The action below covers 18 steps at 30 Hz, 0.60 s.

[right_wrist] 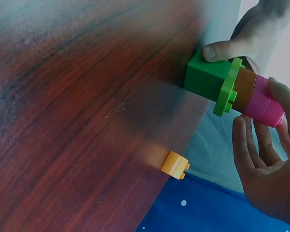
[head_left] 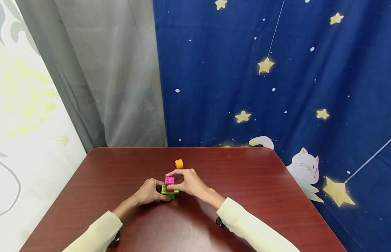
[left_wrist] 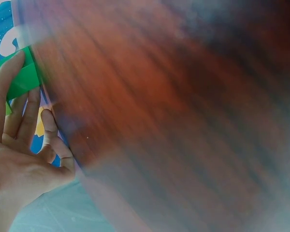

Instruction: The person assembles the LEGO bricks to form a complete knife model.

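Observation:
A stack of toy building bricks stands on the table between the two hands. Lowest is a green brick, then a lime-green plate that juts out at the sides, a brown-orange brick and a pink brick on top. My left hand grips the green brick, thumb on one face and fingers across the opposite side. From the right, my right hand pinches the pink brick between thumb and fingers. Part of the stack's middle is hidden by the right thumb in the head view.
A yellow-orange brick with a rounded side lies behind the stack. The dark red wooden table extends around it to rounded far corners. Beyond its back edge hang a grey curtain and a blue star-patterned curtain.

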Available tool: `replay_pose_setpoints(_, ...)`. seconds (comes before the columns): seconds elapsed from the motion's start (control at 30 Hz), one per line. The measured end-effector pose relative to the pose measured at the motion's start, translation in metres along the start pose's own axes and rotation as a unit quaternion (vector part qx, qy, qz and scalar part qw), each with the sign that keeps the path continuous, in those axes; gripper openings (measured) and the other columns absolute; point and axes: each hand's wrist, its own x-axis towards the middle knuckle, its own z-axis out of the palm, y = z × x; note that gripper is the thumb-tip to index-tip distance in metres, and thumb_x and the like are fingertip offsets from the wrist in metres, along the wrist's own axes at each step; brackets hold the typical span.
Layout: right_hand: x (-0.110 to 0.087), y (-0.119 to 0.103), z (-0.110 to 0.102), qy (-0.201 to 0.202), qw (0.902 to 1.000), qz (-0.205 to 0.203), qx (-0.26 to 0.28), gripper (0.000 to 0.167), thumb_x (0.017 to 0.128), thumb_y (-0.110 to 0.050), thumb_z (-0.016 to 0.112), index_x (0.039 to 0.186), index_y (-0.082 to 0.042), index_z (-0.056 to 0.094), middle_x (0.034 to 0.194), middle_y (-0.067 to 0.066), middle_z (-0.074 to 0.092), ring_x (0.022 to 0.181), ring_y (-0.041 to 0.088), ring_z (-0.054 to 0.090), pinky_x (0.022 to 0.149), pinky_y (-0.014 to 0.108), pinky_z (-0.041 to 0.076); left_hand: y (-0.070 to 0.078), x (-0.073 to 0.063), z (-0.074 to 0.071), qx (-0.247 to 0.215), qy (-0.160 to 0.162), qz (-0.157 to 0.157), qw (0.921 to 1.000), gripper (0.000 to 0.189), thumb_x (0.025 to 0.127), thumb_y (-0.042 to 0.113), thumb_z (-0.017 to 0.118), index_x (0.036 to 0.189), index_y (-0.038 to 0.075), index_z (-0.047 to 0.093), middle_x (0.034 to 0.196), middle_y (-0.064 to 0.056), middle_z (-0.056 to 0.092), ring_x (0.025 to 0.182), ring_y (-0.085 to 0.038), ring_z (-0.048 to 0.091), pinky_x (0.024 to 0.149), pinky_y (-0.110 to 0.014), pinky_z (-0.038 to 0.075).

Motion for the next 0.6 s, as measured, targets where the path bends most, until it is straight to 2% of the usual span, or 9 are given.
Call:
replay_pose_setpoints(0.37, 0.0, 0.0035, -0.002, -0.014, 0.9994, -0.032, 0.002, 0.04, 0.087, -0.031, 0.086, 0.124, -0.021, 0.074, 0.111, -0.008, 0.076, 0.1, 0.001, 0.067, 0.089, 0.034, 0.057, 0.0003, 0.0023, -0.0007, 0.013, 0.003, -0.006, 0.9999, 0.033, 0.074, 0.031, 0.095, 0.098, 0.017, 0.079, 0.075, 0.011, 0.07, 0.063, -0.004, 0.054, 0.056, -0.023, 0.045)
replay_pose_setpoints(0.5, -0.0013, 0.0028, -0.0042, -0.024, 0.9989, -0.038, 0.006, 0.041, 0.089, -0.028, 0.085, 0.127, -0.018, 0.073, 0.116, -0.004, 0.076, 0.101, 0.012, 0.071, 0.088, 0.038, 0.058, 0.0, 0.0024, -0.0003, 0.018, 0.004, -0.006, 0.9998, 0.031, 0.074, 0.032, 0.095, 0.097, 0.018, 0.078, 0.073, 0.011, 0.068, 0.062, -0.004, 0.053, 0.055, -0.023, 0.043)
replay_pose_setpoints(0.6, -0.0024, 0.0036, -0.0058, -0.036, 0.9981, -0.039, 0.031, 0.047, 0.09, -0.025, 0.084, 0.132, -0.012, 0.069, 0.118, 0.002, 0.075, 0.101, 0.023, 0.072, 0.084, 0.039, 0.059, 0.0002, 0.0024, -0.0002, 0.02, 0.001, -0.005, 0.9998, 0.03, 0.075, 0.032, 0.095, 0.096, 0.018, 0.078, 0.073, 0.012, 0.069, 0.062, -0.005, 0.053, 0.055, -0.023, 0.044)
